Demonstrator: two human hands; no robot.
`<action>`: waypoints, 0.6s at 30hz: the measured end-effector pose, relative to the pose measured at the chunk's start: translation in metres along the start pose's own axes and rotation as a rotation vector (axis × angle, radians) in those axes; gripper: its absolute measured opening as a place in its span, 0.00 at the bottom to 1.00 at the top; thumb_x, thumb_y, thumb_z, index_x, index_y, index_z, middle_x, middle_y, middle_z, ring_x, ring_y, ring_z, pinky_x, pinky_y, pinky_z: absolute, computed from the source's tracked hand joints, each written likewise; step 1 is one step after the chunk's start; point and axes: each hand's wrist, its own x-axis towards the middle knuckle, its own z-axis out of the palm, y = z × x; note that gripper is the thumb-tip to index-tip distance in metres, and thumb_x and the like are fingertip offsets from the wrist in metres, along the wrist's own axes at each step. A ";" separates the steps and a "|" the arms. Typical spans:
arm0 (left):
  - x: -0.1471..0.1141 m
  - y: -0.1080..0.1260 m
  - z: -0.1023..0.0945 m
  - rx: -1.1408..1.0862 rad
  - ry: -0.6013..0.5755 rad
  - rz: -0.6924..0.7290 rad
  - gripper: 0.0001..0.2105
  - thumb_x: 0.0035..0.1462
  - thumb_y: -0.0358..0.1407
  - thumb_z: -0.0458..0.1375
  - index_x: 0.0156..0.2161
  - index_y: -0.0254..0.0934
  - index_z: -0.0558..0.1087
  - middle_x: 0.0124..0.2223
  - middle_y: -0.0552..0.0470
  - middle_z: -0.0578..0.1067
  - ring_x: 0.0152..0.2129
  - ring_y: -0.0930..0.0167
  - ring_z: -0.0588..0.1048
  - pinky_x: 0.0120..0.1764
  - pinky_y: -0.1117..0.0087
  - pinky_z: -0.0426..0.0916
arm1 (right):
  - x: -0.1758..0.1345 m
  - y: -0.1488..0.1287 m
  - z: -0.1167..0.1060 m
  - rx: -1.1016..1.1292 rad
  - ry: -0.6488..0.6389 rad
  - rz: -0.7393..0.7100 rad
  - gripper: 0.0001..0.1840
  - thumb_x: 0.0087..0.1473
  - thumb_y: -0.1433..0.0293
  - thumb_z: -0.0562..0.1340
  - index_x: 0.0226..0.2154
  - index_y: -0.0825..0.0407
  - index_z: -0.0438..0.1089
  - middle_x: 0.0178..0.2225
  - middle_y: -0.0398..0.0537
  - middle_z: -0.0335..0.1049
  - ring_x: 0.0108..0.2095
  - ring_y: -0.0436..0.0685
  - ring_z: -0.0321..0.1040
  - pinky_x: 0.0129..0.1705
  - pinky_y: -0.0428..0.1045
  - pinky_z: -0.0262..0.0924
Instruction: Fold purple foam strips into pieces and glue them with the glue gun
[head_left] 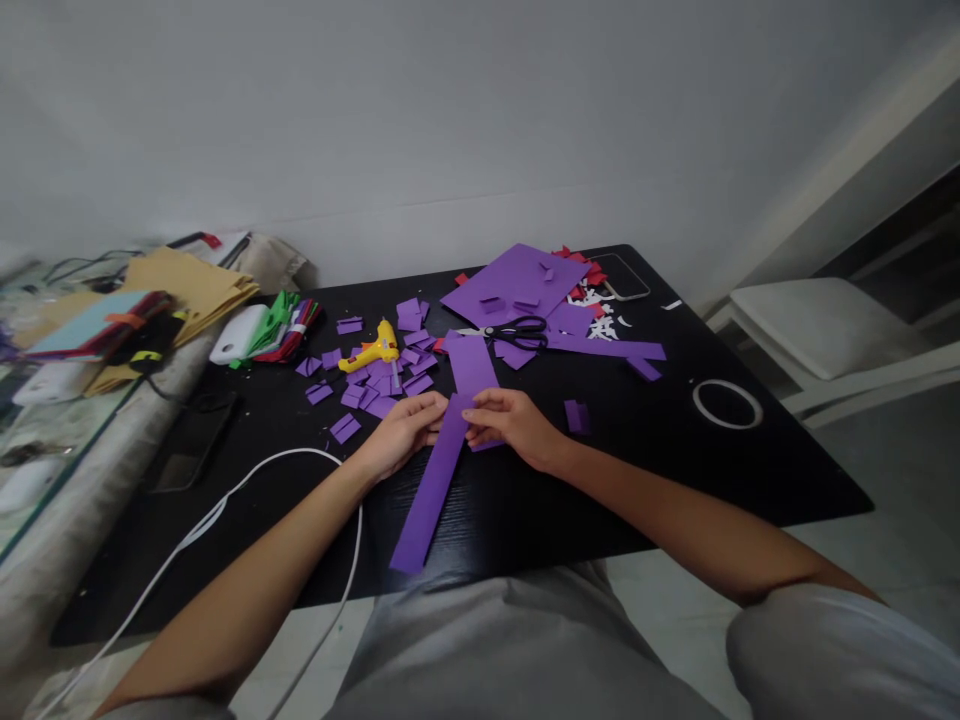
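A long purple paper strip (435,490) slants toward me over the front of the black table. My left hand (409,432) pinches its upper left edge, and my right hand (514,425) grips the same end from the right. Beneath and beyond the hands lies a wider purple paper strip (471,360). Black-handled scissors (517,332) rest just past it, blades pointing left. A yellow glue gun (373,348) lies to the left among several small folded purple paper pieces (362,392).
A large purple sheet (514,280) lies at the back, with red and white scraps (600,315) beside it. A white ring (727,404) is at the right. On the left are a dark phone (193,450), a white cable (262,465) and stacked coloured felt (289,325). A white chair (817,325) stands right.
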 end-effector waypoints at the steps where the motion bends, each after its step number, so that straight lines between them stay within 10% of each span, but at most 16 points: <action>1: 0.000 -0.001 0.001 0.001 -0.002 -0.005 0.17 0.52 0.46 0.70 0.31 0.34 0.72 0.25 0.55 0.71 0.21 0.76 0.71 0.28 0.76 0.70 | 0.000 0.000 0.000 0.001 0.006 -0.005 0.19 0.38 0.62 0.77 0.28 0.54 0.72 0.24 0.43 0.76 0.25 0.50 0.74 0.32 0.47 0.73; 18: -0.004 -0.007 0.009 0.249 -0.006 0.041 0.20 0.55 0.53 0.65 0.34 0.36 0.71 0.27 0.54 0.76 0.19 0.74 0.76 0.23 0.75 0.73 | -0.004 0.002 0.003 -0.031 0.038 -0.043 0.19 0.39 0.61 0.77 0.29 0.54 0.74 0.24 0.43 0.77 0.25 0.50 0.75 0.32 0.46 0.73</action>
